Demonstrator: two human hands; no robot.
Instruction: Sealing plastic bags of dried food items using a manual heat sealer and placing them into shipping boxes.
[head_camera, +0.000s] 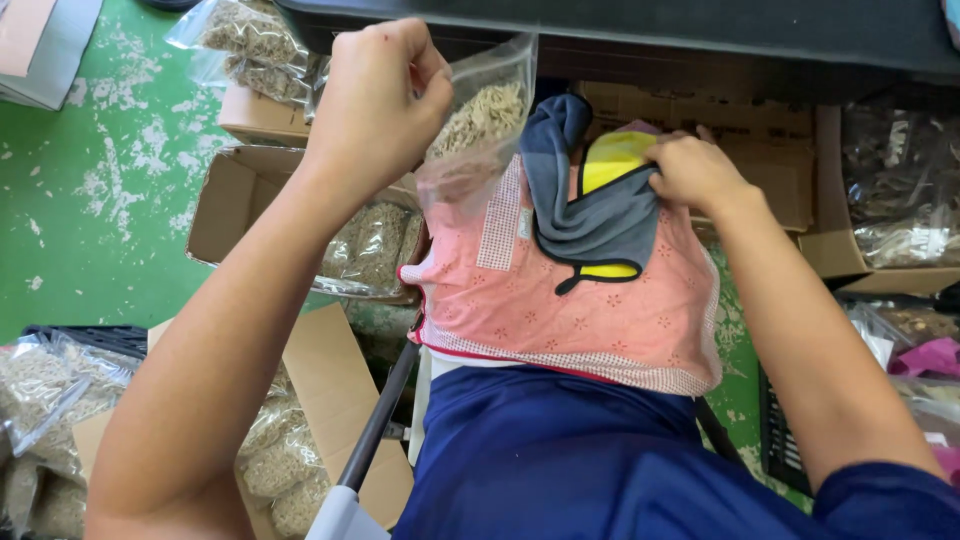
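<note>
My left hand is raised at the far left of my lap, fingers clenched on the top edge of a clear plastic bag. The bag hangs down from that grip and is partly filled with pale dried material; its lower end touches the pink cloth spread over my knees.

My right hand sits to the right, closed on the edge of a grey and yellow fabric pouch, which lies on the far part of the pink cloth, just beside the bag.

Below my left arm an open cardboard box stands on the green floor, holding more filled clear bags. Further such bags lie at the near left. More cardboard boxes sit beyond my right hand, and another pile of bagged material is at the far right.
</note>
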